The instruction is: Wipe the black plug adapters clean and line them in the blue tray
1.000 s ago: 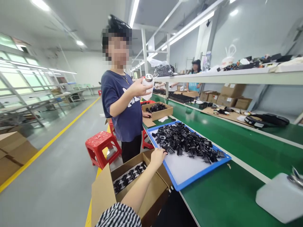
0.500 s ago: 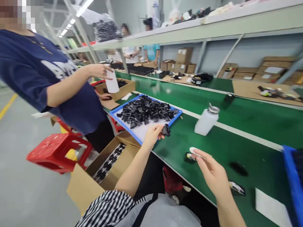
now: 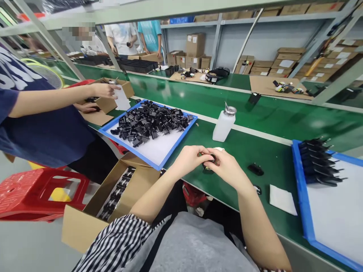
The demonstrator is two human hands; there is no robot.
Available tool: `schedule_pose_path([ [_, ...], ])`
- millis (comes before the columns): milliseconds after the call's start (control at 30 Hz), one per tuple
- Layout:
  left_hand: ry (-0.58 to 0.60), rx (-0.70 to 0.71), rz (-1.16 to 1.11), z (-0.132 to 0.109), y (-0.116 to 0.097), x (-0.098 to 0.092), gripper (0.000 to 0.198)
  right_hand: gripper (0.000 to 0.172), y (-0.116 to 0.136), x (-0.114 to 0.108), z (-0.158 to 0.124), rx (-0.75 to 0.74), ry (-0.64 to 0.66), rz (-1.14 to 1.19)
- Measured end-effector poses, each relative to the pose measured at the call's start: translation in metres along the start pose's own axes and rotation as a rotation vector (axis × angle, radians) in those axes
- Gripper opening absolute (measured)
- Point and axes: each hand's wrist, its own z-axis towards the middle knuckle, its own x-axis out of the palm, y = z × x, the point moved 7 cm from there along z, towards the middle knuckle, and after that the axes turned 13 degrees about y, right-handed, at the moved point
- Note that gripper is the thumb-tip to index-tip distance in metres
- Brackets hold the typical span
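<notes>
My left hand (image 3: 190,158) and my right hand (image 3: 225,168) meet over the green belt (image 3: 263,147), both closed round one small black plastic part (image 3: 209,160). A white pad shows just behind my right fingers. To the left lies a blue-rimmed tray (image 3: 163,155) heaped with several black parts (image 3: 150,121). A white squeeze bottle (image 3: 224,124) with a metal cap stands just beyond my hands.
A second blue tray (image 3: 302,196) at the right holds a row of black parts (image 3: 319,160). Loose black parts (image 3: 255,169) and a white cloth (image 3: 282,199) lie on the belt. A person in a navy shirt (image 3: 42,121) stands left by an open carton (image 3: 113,196) and red stool (image 3: 36,189).
My left hand carried a black part from the tray edge to the middle, and my right hand came in to join it. The view swung right and down.
</notes>
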Motion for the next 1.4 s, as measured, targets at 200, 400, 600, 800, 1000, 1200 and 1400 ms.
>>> schedule_pose_path([
  [200,-0.075,-0.042,-0.005,-0.005,0.031,0.003,0.029,0.014,-0.046,0.004,-0.015,0.102,-0.175,0.138],
  [400,0.012,-0.113,0.022,-0.008,0.068,0.035,0.037,0.019,-0.072,0.025,-0.020,0.158,-0.270,0.253],
  [600,-0.010,-0.074,0.005,-0.004,0.065,0.047,0.034,0.021,-0.071,0.031,-0.016,0.150,-0.192,0.205],
  [800,-0.012,-0.059,0.037,-0.004,0.058,0.046,0.030,0.030,-0.074,0.025,-0.020,0.136,-0.072,0.073],
  [1000,0.018,-0.147,0.109,-0.002,0.054,0.045,0.020,0.021,-0.063,0.020,-0.014,0.111,0.059,-0.025],
  [1200,0.091,-0.260,0.232,0.002,0.047,0.042,0.025,0.017,-0.054,0.020,-0.008,0.138,0.173,-0.169],
  [1400,0.189,-0.301,0.373,0.006,0.043,0.044,0.030,0.013,-0.052,0.023,-0.008,0.167,0.215,-0.270],
])
